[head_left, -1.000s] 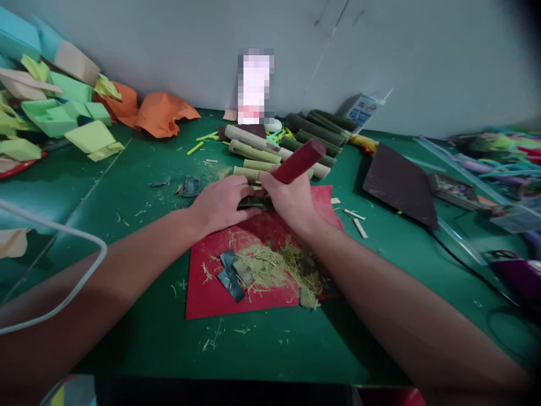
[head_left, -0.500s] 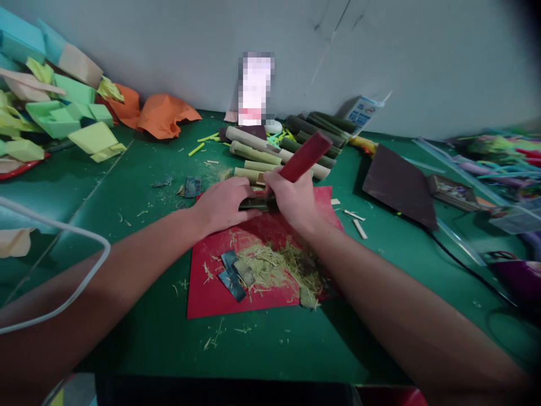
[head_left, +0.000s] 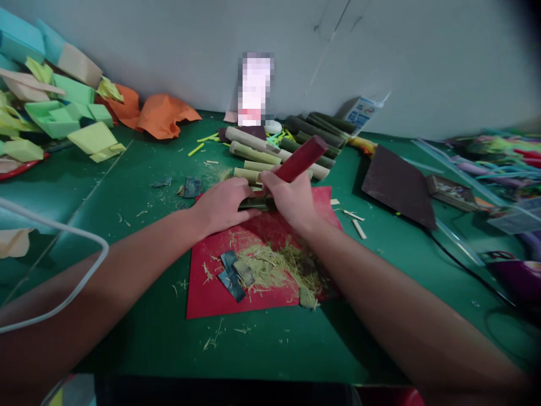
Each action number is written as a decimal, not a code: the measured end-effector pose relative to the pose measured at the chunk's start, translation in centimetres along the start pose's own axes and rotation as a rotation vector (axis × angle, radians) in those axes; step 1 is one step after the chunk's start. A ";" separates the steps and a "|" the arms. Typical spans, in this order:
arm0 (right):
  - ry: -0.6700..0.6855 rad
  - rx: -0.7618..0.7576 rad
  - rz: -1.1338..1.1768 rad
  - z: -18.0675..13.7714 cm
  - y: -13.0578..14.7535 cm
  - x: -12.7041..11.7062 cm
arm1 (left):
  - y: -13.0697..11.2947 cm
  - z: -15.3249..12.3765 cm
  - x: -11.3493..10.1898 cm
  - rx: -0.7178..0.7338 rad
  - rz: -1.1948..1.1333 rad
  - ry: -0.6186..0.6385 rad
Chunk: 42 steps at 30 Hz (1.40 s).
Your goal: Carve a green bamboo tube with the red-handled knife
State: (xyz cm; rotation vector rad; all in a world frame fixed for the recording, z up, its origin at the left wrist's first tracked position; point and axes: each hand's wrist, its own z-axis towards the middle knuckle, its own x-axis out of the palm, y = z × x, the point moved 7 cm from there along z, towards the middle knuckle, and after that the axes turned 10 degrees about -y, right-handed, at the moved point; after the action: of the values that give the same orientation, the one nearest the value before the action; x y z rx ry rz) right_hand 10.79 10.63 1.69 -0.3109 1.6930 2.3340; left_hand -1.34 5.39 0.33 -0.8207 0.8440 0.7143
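My left hand (head_left: 226, 206) is closed on a short dark-green bamboo piece (head_left: 258, 203) lying across the red sheet (head_left: 207, 304). In my right hand (head_left: 291, 200) is a tool with a thick red handle (head_left: 305, 155), tilted up to the right. Its working end is hidden by my fingers, close to the bamboo. Nearer me on the sheet lies a heap of pale shavings (head_left: 270, 268) with dark blue-grey strips (head_left: 232, 285) beside it. Several bamboo lengths (head_left: 253, 153) rest just beyond my hands.
A lit phone (head_left: 256, 84) leans against the wall. Coloured folded paper (head_left: 59, 113) and crumpled orange paper (head_left: 163, 115) are piled at the left. To the right stand a dark board (head_left: 399, 186) and a small box (head_left: 452, 192). A white cable (head_left: 91, 239) loops over my left forearm.
The red handle has shifted slightly left and down with my right hand. My left hand stays in place on the bamboo piece.
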 end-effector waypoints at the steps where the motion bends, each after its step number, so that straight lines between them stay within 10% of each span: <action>1: 0.001 -0.001 -0.001 0.0 0.0 0.0 | 0.0 0.0 0.0 0.003 -0.010 -0.002; 42: 0.002 0.030 0.027 -0.4 0.3 -0.2 | 0.5 -0.1 0.3 0.005 -0.087 0.001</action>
State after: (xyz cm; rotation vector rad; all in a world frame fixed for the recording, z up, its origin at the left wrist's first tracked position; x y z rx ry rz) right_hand 10.89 10.16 1.96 -0.2865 1.7420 2.3260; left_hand -1.60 5.64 -0.09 -0.8476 0.8058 0.6350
